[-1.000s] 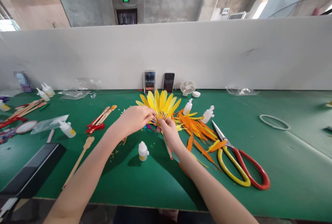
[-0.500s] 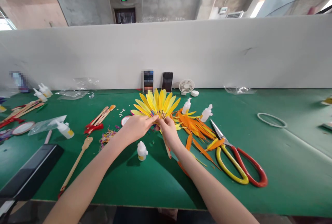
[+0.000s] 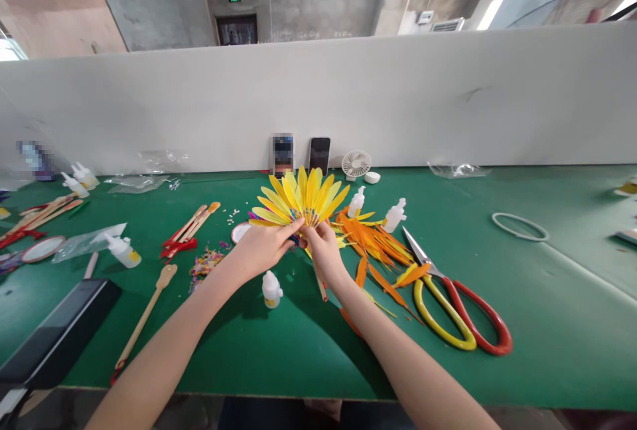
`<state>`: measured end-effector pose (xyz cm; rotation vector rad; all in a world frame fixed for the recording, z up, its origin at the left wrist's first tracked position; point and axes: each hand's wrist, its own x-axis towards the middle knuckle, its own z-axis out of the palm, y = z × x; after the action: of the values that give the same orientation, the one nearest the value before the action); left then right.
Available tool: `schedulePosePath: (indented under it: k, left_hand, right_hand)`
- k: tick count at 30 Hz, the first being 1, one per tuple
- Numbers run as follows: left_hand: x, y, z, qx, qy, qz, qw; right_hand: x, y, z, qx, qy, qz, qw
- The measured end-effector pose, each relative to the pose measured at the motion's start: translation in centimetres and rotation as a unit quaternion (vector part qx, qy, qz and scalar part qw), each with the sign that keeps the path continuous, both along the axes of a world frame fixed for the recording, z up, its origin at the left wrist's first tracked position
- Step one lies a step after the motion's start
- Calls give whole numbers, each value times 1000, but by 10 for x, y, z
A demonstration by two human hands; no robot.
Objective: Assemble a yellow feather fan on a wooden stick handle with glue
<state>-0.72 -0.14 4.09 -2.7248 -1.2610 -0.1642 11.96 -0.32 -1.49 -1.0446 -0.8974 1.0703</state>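
A fan of yellow feathers (image 3: 301, 195) spreads upward above the green table, on a stick whose lower end shows below my hands. Both hands grip it at the base of the feathers. My left hand (image 3: 266, 244) has its fingers closed at the left side of the base. Close beside it, my right hand (image 3: 322, 245) pinches the base from the right. The fingertips nearly meet and hide where the feathers join the stick. Loose orange feathers (image 3: 373, 241) lie just right of my right hand. A small white glue bottle (image 3: 271, 289) stands below my left hand.
Large scissors (image 3: 455, 297) with yellow and red handles lie at right. More glue bottles (image 3: 356, 203) stand behind the feathers. Wooden sticks (image 3: 146, 314), colourful scraps (image 3: 205, 265) and a black case (image 3: 60, 330) lie at left. Phones (image 3: 319, 155) and a small fan (image 3: 356, 163) stand against the white partition (image 3: 318, 98).
The feather fan has tilted and shifted slightly up and right at its tips. Both hands keep their hold, and the view has moved a little.
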Motion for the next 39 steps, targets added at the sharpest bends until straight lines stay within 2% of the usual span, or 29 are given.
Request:
schedulePosePath:
  k: [5, 12, 18, 22, 25, 29, 33, 39]
  left_hand:
    - [-2, 1, -2, 2, -49, -4, 999]
    - [0, 1, -3, 21, -11, -10, 1000]
    - [1, 0, -6, 51, -18, -24, 998]
    - [2, 0, -8, 69, -76, -39, 994]
    - [-1, 1, -7, 143, -178, -7, 974]
    - [-9, 7, -3, 239, -284, 64, 927]
    - [-15, 16, -3, 235, -342, 98, 905]
    - [-20, 23, -4, 166, -408, 106, 892]
  right_hand:
    - [0, 1, 0, -1, -1, -7, 1000]
    - [-1, 0, 3, -8, -1, -9, 1000]
    - [0, -4, 8, -19, -34, -18, 999]
    - [0, -4, 6, -15, -31, -17, 999]
    - [0, -2, 3, -7, -22, -15, 1000]
    - [0, -1, 0, -7, -31, -4, 999]
    - [-1, -1, -1, -14, -41, 19, 999]
    - [-3, -4, -1, -24, -52, 81, 995]
